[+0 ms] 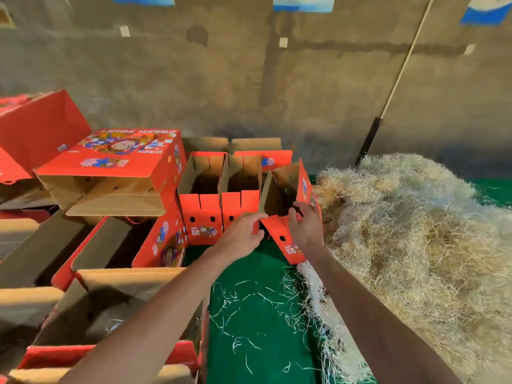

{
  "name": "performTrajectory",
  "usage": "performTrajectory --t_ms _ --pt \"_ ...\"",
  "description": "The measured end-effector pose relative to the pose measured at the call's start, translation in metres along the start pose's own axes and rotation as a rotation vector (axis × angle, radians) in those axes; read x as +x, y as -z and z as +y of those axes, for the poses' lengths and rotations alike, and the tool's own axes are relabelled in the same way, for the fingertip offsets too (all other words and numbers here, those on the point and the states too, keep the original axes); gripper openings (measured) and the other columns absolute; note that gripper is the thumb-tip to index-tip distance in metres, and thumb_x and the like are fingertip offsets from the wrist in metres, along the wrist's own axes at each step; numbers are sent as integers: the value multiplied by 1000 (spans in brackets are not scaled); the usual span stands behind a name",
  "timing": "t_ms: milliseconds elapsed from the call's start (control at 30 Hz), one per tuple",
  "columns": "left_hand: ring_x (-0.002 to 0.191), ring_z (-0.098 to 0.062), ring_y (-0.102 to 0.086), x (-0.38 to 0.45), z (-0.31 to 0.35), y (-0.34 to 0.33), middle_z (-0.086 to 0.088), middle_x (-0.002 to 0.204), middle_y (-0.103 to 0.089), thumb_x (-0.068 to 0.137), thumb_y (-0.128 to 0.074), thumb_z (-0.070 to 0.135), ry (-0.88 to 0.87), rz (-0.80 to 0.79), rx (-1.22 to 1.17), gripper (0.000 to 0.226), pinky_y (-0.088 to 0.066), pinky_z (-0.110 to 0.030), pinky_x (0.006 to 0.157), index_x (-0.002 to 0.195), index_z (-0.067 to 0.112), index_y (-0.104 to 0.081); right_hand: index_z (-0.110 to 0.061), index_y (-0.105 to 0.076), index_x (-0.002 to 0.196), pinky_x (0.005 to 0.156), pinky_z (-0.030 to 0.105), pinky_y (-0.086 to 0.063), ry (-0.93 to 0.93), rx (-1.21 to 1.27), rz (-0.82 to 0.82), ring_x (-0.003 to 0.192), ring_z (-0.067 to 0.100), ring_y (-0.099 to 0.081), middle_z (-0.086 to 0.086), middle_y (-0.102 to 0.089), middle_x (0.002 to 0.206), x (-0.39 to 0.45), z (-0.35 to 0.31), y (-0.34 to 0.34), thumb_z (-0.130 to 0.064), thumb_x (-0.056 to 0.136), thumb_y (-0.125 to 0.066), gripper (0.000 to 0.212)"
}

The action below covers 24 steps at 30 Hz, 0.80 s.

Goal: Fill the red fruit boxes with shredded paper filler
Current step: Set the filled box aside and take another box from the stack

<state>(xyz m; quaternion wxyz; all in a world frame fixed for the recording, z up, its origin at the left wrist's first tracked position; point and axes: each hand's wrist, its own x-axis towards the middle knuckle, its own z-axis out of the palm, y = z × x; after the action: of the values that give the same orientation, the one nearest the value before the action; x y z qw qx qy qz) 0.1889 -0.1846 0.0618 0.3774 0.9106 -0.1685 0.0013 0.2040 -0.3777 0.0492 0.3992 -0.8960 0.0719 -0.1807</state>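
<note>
While both hands grip the near rim of the tilted red fruit box, left hand fingers curled, right hand fingers hooked inside, the shredded paper filler heap lies immediately right, nearest the right hand.

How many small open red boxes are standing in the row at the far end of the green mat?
3. One box on the left, one in the middle, and a tilted one on the right beside the shredded paper pile. Others may be hidden behind.
</note>
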Motion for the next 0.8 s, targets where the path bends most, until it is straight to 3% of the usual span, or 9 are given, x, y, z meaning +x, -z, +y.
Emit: performTrajectory --t_ms 33,167,267,333,433,500,567,667,800 --pt "74 4 -59 12 -3 -1 -1 134 -54 97 -60 24 9 -24 6 43 -36 -3 54 138 36 -54 -18 -59 134 92 33 -45 -7 -60 -27 117 32 -57 14 -50 137 12 5 -1 -34 103 -46 37" --pt "113 -14 -59 56 -13 -13 -1 144 -51 95 -61 18 47 -83 26 50 -47 -24 85 141 34 -52 -21 -55 139 101 43 -46 -37 -173 -136 126 39 -50 18 -45 141 53 13 -6 -35 105 -41 39" --pt "124 -16 -55 85 -21 -29 0 151 -44 91 -66 15 77 -147 80 60 -45 -33 103 146 30 -45 -16 -61 131 94 43 -48 26 -244 -195 116 39 -54 17 -50 132 72 13 -13 -27 106 -39 35" --pt "125 -21 -54 104 -23 -40 -4 152 -43 90 -66 17 95 -170 140 66 -44 -39 107 149 28 -39 -12 -63 120 84 43 -48 60 -301 -180 108 39 -56 15 -54 124 81 13 -17 -25 107 -37 32" --pt "126 -28 -56 130 -23 -54 -9 150 -47 90 -68 19 74 -209 176 66 -47 -37 101 150 19 -39 -7 -62 102 75 43 -51 86 -375 -97 96 39 -64 16 -64 107 94 18 -17 -16 105 -38 26" --pt "110 -28 -65 140 -22 -63 -8 137 -60 92 -67 18 70 -245 116 54 -53 -35 87 143 20 -49 -9 -68 111 80 45 -55 69 -431 -68 98 39 -68 17 -71 106 101 24 -12 -5 99 -42 29" --pt "101 -26 -68 145 -20 -68 -5 119 -70 93 -64 17 44 -264 79 36 -55 -40 85 129 23 -62 -8 -69 117 81 46 -54 44 -447 -51 97 40 -68 20 -73 105 107 31 -5 4 91 -43 38" --pt "88 -31 -69 143 -13 -70 -6 97 -74 97 -59 18 14 -254 54 18 -53 -41 77 107 23 -72 -5 -70 110 74 46 -54 38 -414 9 88 43 -69 24 -73 96 107 39 8 7 87 -42 39" --pt "77 -26 -66 131 10 -58 3 76 -67 95 -57 23 -83 -206 176 18 -48 -37 67 78 26 -62 0 -70 113 67 46 -58 89 -338 69 75 39 -70 22 -74 89 84 42 25 9 90 -43 37"
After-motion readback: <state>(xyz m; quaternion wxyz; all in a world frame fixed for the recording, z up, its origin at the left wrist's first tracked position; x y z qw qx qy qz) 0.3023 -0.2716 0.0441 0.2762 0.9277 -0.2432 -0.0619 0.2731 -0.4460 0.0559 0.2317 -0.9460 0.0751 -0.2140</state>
